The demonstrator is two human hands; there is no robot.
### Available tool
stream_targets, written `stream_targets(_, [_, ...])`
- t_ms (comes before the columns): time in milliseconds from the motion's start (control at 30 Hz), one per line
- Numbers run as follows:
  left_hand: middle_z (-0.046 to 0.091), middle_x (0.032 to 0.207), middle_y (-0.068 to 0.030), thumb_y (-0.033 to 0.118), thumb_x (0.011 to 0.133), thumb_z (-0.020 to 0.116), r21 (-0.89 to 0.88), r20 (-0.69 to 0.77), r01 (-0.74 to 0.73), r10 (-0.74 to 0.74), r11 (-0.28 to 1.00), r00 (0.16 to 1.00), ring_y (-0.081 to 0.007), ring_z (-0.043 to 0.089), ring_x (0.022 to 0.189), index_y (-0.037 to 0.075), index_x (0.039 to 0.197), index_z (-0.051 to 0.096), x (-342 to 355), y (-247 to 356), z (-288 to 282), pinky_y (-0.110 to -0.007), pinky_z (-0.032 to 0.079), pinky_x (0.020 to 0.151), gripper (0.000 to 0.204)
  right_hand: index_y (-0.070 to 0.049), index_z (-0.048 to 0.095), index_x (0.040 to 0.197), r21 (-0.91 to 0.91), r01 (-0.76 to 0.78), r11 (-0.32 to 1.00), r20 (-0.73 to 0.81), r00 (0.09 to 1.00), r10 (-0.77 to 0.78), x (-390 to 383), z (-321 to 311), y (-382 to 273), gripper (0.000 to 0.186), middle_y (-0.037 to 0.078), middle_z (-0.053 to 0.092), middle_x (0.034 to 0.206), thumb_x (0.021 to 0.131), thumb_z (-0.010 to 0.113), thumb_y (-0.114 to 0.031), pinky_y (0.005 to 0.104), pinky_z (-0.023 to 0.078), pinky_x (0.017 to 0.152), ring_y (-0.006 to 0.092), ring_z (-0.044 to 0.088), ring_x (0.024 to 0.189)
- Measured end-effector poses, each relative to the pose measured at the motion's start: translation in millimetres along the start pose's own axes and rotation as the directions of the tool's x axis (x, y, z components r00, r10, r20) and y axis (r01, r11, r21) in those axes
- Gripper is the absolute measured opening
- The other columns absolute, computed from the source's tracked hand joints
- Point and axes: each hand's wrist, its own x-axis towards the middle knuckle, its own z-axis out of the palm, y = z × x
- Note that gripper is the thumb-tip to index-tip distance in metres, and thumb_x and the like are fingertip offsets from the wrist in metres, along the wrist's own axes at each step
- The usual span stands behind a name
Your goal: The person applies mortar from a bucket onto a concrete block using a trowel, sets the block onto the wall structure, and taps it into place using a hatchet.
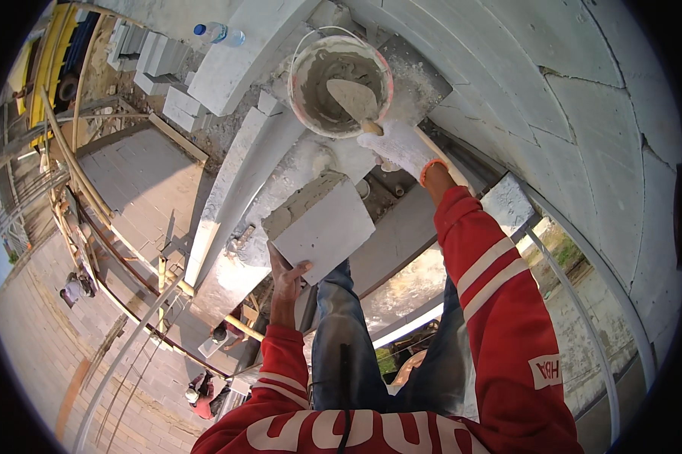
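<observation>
My left hand (pixel 286 281), bare, grips the lower corner of a pale lightweight block (pixel 326 231), thumb on its smooth face. Grey mortar coats the block's upper side. In a white glove, my right hand (pixel 403 147) is closed round the handle of a trowel (pixel 354 100). The trowel's blade lies over the mouth of a round bucket (pixel 298 83) and carries some mortar. Wet grey mortar (pixel 333 64) lines the bucket and fills its lower part. The bucket stands beyond the block, its wire handle raised at the far side.
A block wall (pixel 522 83) rises on the right. A water bottle (pixel 220 34) lies on a ledge at the far left, near stacked blocks (pixel 159 60). Bamboo poles (pixel 76 174) and a metal rail (pixel 129 363) edge a drop on the left, with people (pixel 205 395) far below.
</observation>
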Motion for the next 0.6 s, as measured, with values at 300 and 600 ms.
stream_targets(300, [0.050,0.126,-0.0175,0.019,0.047,0.090,0.822,0.515,-0.561,0.290,0.102,0.807,-0.0405,0.047,0.122,0.006,0.139,0.040,-43,104,95,-0.056,0.037,0.105,0.106,-0.002,0.064,0.101,-0.388,0.026,0.921,-0.466,0.857,-0.221,-212,-1,0,0.035,0.019,0.070,0.089,0.090,0.069,-0.035,0.0504,0.057,0.074,0.0420,0.071,0.085])
stream_targets(600, [0.052,0.122,-0.0174,0.029,0.048,0.092,0.477,0.875,-0.858,0.017,-0.192,0.483,-0.0432,0.047,0.124,0.007,0.133,0.045,-142,145,247,-0.059,0.037,0.102,0.100,-0.001,0.073,0.090,-0.119,-0.054,0.991,-0.406,0.914,0.001,-471,25,37,0.047,0.023,0.071,0.079,0.087,0.068,-0.048,0.0504,0.057,0.073,0.0413,0.072,0.079])
